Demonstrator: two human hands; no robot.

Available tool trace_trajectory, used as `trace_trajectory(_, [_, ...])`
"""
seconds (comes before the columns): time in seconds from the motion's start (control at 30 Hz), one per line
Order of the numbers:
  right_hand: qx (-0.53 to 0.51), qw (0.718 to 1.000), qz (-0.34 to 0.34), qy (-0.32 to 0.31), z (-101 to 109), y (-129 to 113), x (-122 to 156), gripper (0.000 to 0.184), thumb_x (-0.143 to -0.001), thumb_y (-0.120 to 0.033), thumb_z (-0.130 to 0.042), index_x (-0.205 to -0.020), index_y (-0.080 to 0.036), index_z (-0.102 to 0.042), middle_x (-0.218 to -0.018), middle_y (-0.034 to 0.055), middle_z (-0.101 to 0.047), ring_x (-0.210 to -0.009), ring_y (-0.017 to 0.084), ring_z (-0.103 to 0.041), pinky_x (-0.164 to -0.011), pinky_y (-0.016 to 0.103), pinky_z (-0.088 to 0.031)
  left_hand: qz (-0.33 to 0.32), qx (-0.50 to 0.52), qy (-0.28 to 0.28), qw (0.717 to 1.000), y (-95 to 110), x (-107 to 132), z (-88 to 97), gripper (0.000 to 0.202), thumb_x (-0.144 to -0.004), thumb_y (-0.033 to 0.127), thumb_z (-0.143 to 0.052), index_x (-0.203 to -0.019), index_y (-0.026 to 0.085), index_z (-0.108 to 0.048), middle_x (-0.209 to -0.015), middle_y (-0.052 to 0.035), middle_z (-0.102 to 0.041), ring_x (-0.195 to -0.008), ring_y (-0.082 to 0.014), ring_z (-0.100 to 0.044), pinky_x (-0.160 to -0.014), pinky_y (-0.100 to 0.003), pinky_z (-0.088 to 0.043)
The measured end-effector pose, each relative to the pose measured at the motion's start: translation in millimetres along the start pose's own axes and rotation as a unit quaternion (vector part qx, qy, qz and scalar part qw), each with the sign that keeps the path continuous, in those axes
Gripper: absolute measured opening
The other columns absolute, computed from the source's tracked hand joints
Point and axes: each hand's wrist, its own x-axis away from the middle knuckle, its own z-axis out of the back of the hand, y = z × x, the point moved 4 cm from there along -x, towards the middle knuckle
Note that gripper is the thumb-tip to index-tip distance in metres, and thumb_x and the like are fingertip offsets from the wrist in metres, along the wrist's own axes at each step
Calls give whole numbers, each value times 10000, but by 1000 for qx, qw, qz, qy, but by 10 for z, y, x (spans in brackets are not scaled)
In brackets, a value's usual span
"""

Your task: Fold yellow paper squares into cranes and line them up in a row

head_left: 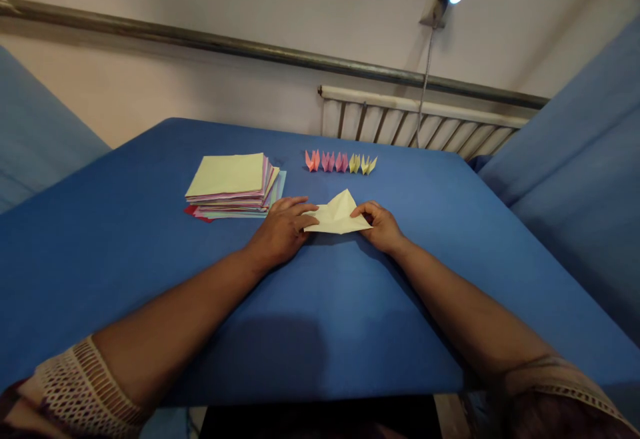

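A pale yellow sheet of origami paper is held between my two hands just above the blue table. Creases run across it, and one part stands up in a peak at its far side. My left hand grips its left edge, thumb and fingers on the paper. At the right corner my right hand pinches the sheet between thumb and fingers; some of those fingers are hidden beneath. Beyond the paper stands a row of several small folded paper figures, among them an orange one, a pink one and a yellow one.
A thick stack of coloured paper, yellow on top, lies left of my left hand. The blue-covered table reaches toward a wall with a radiator and a pipe. Blue curtains hang at both sides.
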Motion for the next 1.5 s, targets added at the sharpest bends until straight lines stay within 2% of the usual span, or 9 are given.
trace_trajectory(0.17, [136, 988, 62, -45, -10, -57, -21, 278, -710, -211, -747, -986, -236, -718, -1335, 93, -513, -1230, 241, -526, -1043, 429, -414, 30, 75, -30, 996, -104, 23, -140, 237, -822, 202, -594, -998, 245, -747, -1202, -63, -706, -1219, -247, -582, -1059, -492, -426])
trace_trajectory(0.3, [153, 986, 51, -45, 0, -9, -40, 151, -792, -252, -693, -937, -225, -730, -1241, 77, -588, -1187, 220, -546, -1051, 420, -399, 72, 84, -36, 993, -163, 14, -185, 214, -849, 300, -580, -950, 232, -755, -1220, -69, -693, -1216, -256, -577, -1063, -470, -426])
trace_trajectory(0.57, [314, 948, -50, -15, -7, -107, 16, 283, -834, -435, -634, -902, -167, -695, -954, 103, -629, -966, 264, -579, -950, 475, -447, 134, 23, -41, 990, -117, -52, -120, 306, -879, 423, -542, -732, 186, -668, -869, -82, -705, -930, -267, -640, -929, -451, -477])
trace_trajectory(0.7, [320, 943, -64, 62, 4, -184, 54, 451, -775, -388, -692, -1147, -148, -604, -1149, 155, -596, -1098, 306, -554, -953, 491, -455, 201, -40, -5, 979, -88, -31, -114, 444, -790, 385, -660, -1135, 110, -616, -1192, -184, -647, -1144, -353, -573, -991, -507, -445])
trace_trajectory(0.77, [329, 942, -30, 56, -36, -264, 85, 552, -811, -364, -658, -1295, -135, -524, -1353, 193, -509, -1256, 339, -471, -1024, 526, -404, 173, -61, 11, 983, -7, -28, -110, 630, -816, 337, -636, -1367, 90, -458, -1448, -217, -474, -1362, -376, -405, -1091, -532, -359])
trace_trajectory(0.87, [348, 935, 46, -44, -207, -428, 183, 453, -928, -271, -477, -1368, -166, -493, -1464, 151, -466, -1401, 323, -345, -1124, 548, -286, 67, -57, -36, 996, 198, -17, -153, 592, -904, 270, -506, -1462, 140, -359, -1579, -157, -322, -1498, -324, -167, -1183, -530, -216])
trace_trajectory(1.03, [335, 921, 58, -190, -485, -569, 396, 647, -954, -354, -449, -1512, -70, -287, -1565, 200, -322, -1478, 292, -236, -1188, 485, -232, -19, 27, -156, 987, 477, 83, -234, 700, -965, 488, -394, -1526, 111, -212, -1591, -178, -285, -1504, -277, -165, -1194, -454, -222])
trace_trajectory(1.3, [350, 913, 36, -207, -513, -534, 418, 732, -963, -519, -429, -1546, -122, -235, -1594, 169, -278, -1495, 306, -191, -1193, 501, -203, -12, -1, -192, 981, 502, 162, -277, 955, -869, 710, -418, -1542, 88, -148, -1589, -246, -234, -1495, -342, -165, -1184, -478, -179])
trace_trajectory(1.5, [381, 906, 2, -186, -406, -489, 406, 815, -925, -620, -426, -1522, -84, -288, -1591, 215, -248, -1490, 354, -185, -1171, 545, -218, 24, -40, -218, 975, 416, 222, -268, 1019, -831, 786, -367, -1510, 32, -272, -1573, -284, -226, -1483, -401, -165, -1170, -521, -186])
